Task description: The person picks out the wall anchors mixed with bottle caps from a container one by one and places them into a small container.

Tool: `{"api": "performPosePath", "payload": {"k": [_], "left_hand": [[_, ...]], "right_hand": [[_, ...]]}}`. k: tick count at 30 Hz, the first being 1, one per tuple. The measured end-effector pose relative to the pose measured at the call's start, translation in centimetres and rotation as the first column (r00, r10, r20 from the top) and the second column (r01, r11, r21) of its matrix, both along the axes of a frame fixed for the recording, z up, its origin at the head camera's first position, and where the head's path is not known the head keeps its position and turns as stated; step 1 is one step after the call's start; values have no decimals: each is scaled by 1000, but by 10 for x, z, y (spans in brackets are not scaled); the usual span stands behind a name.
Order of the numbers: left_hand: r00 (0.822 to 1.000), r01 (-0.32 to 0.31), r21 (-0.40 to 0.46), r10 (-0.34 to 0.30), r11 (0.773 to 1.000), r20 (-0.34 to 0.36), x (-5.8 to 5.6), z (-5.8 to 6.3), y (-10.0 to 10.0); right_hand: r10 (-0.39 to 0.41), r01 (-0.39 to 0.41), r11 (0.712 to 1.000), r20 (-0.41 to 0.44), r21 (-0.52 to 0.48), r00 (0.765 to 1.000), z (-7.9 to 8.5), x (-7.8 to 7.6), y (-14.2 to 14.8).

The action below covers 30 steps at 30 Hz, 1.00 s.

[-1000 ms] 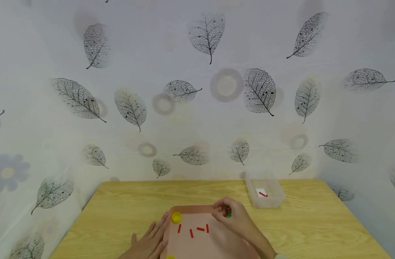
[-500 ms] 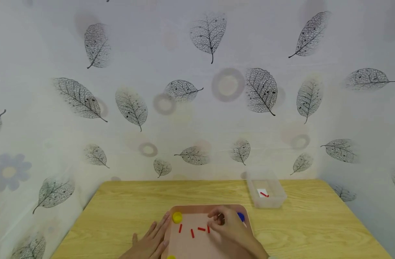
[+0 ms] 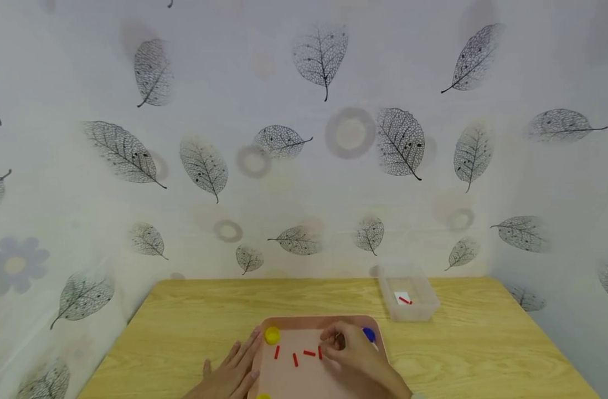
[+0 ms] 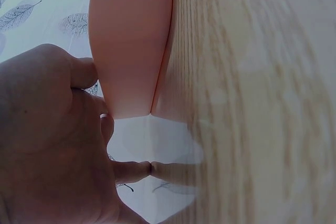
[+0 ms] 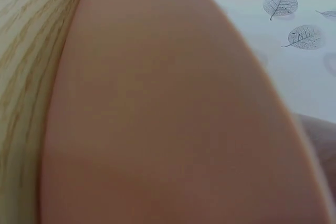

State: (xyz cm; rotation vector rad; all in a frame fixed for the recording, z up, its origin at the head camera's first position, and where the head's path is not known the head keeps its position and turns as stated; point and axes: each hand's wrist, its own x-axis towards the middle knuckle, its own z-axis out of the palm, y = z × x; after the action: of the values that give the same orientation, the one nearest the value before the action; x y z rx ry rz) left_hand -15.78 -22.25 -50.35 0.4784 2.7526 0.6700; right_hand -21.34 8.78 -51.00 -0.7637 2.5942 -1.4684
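In the head view, a pink tray (image 3: 294, 382) sits on a wooden table (image 3: 184, 327). The left hand (image 3: 229, 368) lies along the tray's left side, fingers extended and touching it without closing on anything. The right hand (image 3: 351, 349) is over the tray's right half, fingers bent, thumb and forefinger at the rightmost of four red sticks (image 3: 295, 359); whether they pinch it cannot be told. The sticks lie in a loose row inside the tray. A yellow disc (image 3: 272, 334) occupies the tray's far left corner, a blue disc (image 3: 369, 334) its far right. Beyond the tray, to its right, stands a translucent plastic box (image 3: 423, 311) (a white slip (image 3: 402, 298) and some red bits (image 3: 405, 300) show inside).

In the left wrist view, the left hand's fingers meet the tray's outer wall near a corner.

In the right wrist view, that outer wall fills most of the frame; a dark, blurred patch shows past the tray's edge, too unclear to read any grip.
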Motion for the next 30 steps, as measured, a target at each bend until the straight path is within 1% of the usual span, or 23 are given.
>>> {"api": "performPosePath", "payload": {"k": [2,5,8,12,15,20,30], "left_hand": [[1000,-1,-7,1,1000,0,1,0,0],[1000,2,9,-2,1000,3,1,-1,-1],[1000,11,10,-11,1000,-26,1,-1,-1],[999,32,19,-32,999,-39,0,1,-1],[999,36,29,-35,999,-31,1,1,-2],[998,28,11,-28,1000,-50,-3,-2,0],[999,21,-2,-21,1000,-48,-3,-1,1]], "right_hand": [[8,-8,1000,11,16,1000,-2,0,1],[28,-29,999,30,30,999,-4,0,0],[46,-45,998,-26,41,999,-7,-1,-2],[52,-46,998,-103,52,993,-10,-2,-5],[55,-49,997,-94,63,994,-9,-1,-6],[63,-57,995,-74,80,995,-6,0,-7],[42,-24,991,-137,132,990,-8,0,-10]]}}
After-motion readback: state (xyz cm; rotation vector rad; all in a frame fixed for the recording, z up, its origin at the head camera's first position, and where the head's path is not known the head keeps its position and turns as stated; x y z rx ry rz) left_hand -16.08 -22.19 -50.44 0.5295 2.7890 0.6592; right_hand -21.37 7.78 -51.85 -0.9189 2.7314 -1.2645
